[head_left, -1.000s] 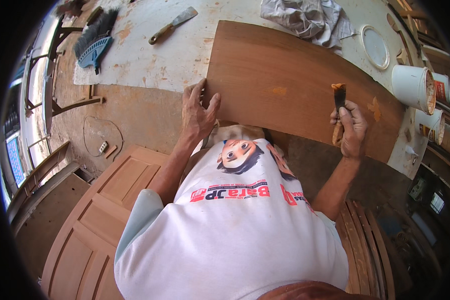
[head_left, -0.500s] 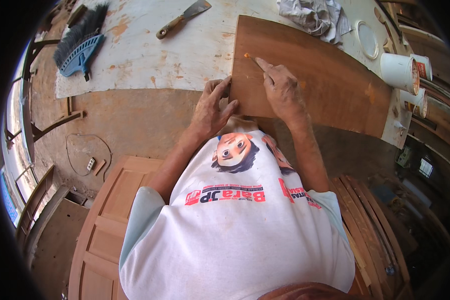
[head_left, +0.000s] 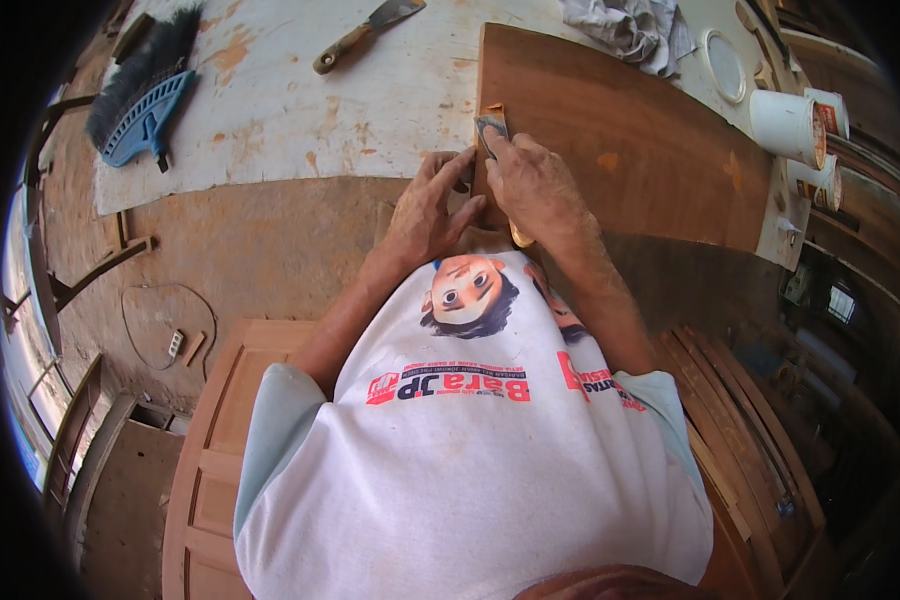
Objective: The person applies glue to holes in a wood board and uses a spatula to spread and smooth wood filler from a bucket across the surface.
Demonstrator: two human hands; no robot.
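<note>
A flat brown wooden board (head_left: 650,130) lies on the white-topped table, its near edge toward me. My right hand (head_left: 535,180) is closed round a putty knife (head_left: 490,130), its blade flat near the board's left edge with orange-brown filler at the tip. The pale handle end sticks out below my palm. My left hand (head_left: 432,205) holds the board's near left corner, fingertips against the left side and thumb lower down. Patches of orange filler (head_left: 607,160) mark the board's face.
On the white tabletop (head_left: 290,110) lie a wider scraper (head_left: 355,38), a blue-headed brush (head_left: 150,120) and a crumpled cloth (head_left: 635,30). White buckets (head_left: 785,125) and a round lid (head_left: 724,66) stand to the right. A panelled door (head_left: 215,460) is at lower left.
My right hand has moved left and slightly down, bringing the putty knife's blade to the board's left edge. The left hand stays at the corner. The view has shifted slightly.
</note>
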